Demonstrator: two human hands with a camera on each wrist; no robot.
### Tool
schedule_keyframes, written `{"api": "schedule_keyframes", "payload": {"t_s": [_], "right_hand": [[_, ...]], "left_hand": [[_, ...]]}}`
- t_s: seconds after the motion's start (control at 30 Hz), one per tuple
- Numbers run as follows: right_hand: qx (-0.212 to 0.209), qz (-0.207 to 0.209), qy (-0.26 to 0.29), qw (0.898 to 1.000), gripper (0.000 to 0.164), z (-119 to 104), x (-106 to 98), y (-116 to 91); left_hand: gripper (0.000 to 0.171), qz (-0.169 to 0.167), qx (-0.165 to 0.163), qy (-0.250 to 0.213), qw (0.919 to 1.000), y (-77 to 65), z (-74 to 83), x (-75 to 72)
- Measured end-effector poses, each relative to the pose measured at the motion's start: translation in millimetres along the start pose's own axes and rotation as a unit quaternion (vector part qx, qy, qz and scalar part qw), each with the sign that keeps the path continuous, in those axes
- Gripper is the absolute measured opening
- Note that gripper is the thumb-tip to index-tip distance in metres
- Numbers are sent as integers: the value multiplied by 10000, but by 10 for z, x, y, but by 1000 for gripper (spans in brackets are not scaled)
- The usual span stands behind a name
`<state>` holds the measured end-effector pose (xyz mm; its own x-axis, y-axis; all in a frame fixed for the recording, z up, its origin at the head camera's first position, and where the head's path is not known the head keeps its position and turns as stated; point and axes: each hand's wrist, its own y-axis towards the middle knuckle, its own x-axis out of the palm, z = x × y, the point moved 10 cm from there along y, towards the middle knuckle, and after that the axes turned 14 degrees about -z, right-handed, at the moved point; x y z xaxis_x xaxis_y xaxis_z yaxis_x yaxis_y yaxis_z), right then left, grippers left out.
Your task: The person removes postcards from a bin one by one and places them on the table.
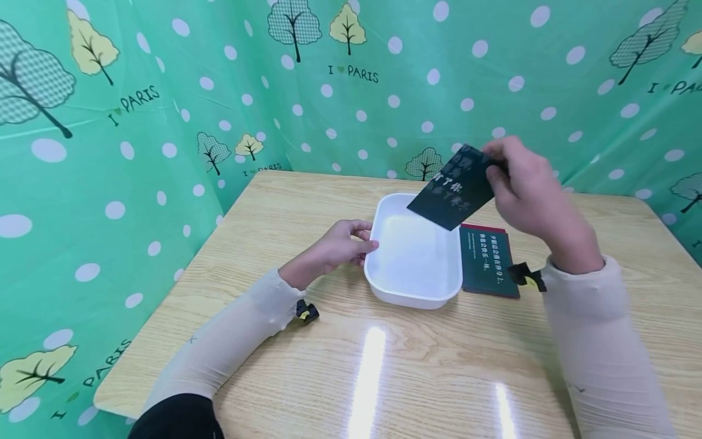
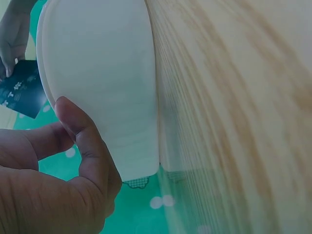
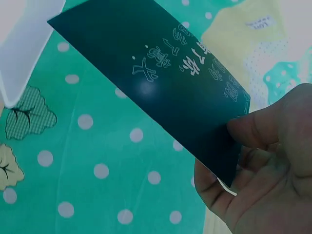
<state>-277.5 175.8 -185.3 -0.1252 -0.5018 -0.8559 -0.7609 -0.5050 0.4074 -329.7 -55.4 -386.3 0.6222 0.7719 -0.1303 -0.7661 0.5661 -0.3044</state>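
My right hand (image 1: 523, 186) pinches a dark green card (image 1: 455, 189) with pale Chinese characters, thumb on one face near an end. The card is tilted in the air above the far right part of a white plastic box (image 1: 414, 259). In the right wrist view, thumb and fingers grip the card (image 3: 161, 83) at its lower right corner. My left hand (image 1: 348, 247) holds the box's left wall by the rim, thumb on the near side. The left wrist view shows that thumb and fingers around the edge of the box (image 2: 102, 83). Inside, the box shows only its white floor.
Right of the box, against its side, lies a stack of dark green notebooks or cards (image 1: 488, 262) with a red edge showing behind. The wooden table (image 1: 285, 378) ends at a green printed curtain (image 1: 329, 116) at the back and left.
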Motion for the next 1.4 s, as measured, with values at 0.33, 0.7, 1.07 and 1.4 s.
{"api": "schedule_keyframes", "payload": {"t_s": [0.33, 0.7, 1.07, 1.4], "right_hand": [[1115, 518, -52, 9924, 30, 429, -318, -183], [2036, 170, 344, 9783, 36, 884, -265, -212], [2330, -691, 540, 9685, 39, 1291, 105, -167], [2334, -1814, 663, 9530, 36, 1445, 573, -176]], "left_hand": [[42, -34, 20, -30, 10000, -4, 7, 11], [43, -20, 7, -53, 10000, -9, 0, -4], [45, -4, 13, -40, 10000, 7, -6, -10], [45, -14, 18, -60, 10000, 3, -9, -8]]}}
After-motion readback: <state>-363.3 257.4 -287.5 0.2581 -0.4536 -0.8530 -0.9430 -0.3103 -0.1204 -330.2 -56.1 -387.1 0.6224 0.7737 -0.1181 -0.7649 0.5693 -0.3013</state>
